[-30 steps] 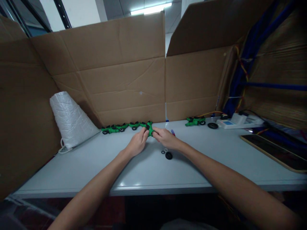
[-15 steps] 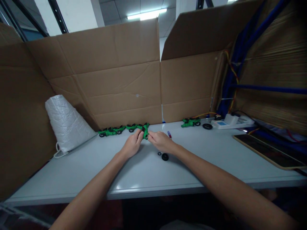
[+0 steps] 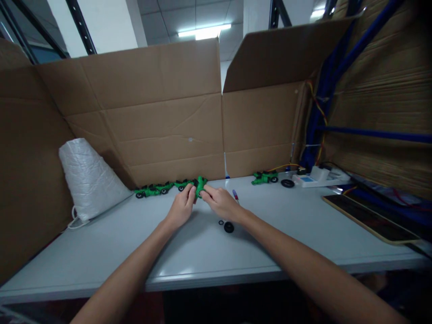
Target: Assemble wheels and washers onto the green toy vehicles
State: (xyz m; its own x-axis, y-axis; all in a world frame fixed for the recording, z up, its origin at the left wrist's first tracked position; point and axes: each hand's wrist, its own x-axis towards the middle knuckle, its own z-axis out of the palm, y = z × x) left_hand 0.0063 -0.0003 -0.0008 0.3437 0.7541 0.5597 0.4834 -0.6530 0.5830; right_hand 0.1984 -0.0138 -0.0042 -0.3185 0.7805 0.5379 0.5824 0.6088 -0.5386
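A green toy vehicle [image 3: 200,184] with black parts is held up over the middle of the table, between my two hands. My left hand [image 3: 183,203] is closed on its left side, thumb on top. From the right, my right hand [image 3: 218,200] pinches it with fingers closed; the fingertips partly hide it. On the table below my right hand lie a black wheel [image 3: 228,227] and a small black ring [image 3: 221,222]. A small screwdriver [image 3: 235,195] lies just beyond my right wrist.
Several green toy vehicles [image 3: 153,190] stand in a row at the back left; another [image 3: 265,177] is at the back right beside a black tyre [image 3: 287,183]. A white power strip [image 3: 320,177], a dark flat panel [image 3: 367,218] and a silvery bag [image 3: 92,180] flank the table. Cardboard [image 3: 168,130] walls it in.
The green toy vehicle has been turned in my hands and now looks more upright. Both hands still hold it. The whole view has shifted slightly.
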